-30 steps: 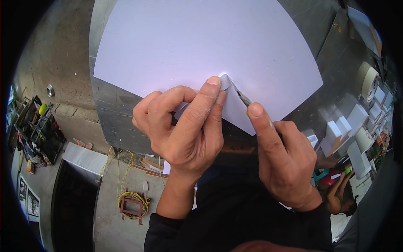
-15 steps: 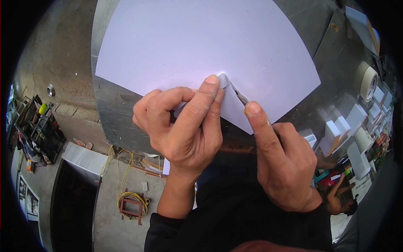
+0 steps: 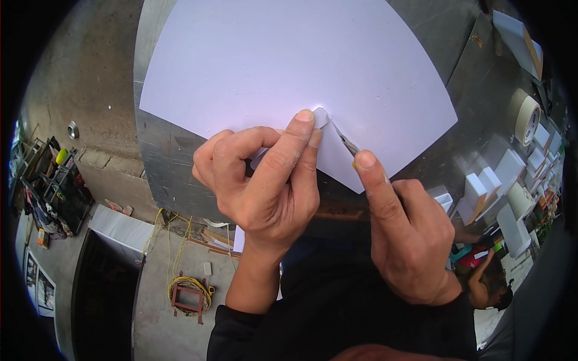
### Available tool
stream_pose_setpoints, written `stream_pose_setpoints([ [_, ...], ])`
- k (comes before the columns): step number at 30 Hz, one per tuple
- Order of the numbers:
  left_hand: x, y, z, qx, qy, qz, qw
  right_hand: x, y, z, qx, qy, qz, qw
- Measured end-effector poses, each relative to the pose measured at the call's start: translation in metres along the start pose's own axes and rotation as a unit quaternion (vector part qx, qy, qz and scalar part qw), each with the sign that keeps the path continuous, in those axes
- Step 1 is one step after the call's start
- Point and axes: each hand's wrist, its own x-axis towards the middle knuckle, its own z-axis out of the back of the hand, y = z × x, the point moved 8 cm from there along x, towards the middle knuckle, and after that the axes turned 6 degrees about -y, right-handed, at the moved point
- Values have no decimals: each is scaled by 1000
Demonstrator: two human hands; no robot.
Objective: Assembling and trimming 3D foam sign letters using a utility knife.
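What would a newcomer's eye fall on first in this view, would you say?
Probably the large white sheet filling the upper middle, on a grey metal table. By the sheet's near edge, the bare left hand pinches a small white folded piece, and the bare right hand holds a slim metal tool. A round yellow cord coil lies lower left.

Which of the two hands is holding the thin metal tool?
The right hand: the tool sticks out past its thumb tip. The left hand instead pinches a small white piece between thumb and finger.
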Motion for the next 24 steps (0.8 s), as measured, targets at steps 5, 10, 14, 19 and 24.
stream_pose_setpoints([
  [5,0,-1,0,0,14,-9,1000,-9,-1,13,81,-84,56,992],
  [10,-1,1,1,-2,15,-1,1000,-4,-6,16,127,-70,38,989],
  [14,-2,2,-1,-4,25,-7,1000,-1,-12,5,111,-37,33,993],
  [19,-4,2,0,-13,31,4,999,-1,-12,0,102,-28,37,994],
  [24,-2,3,-1,-12,43,4,999,1,-14,-2,106,-32,32,993],
])
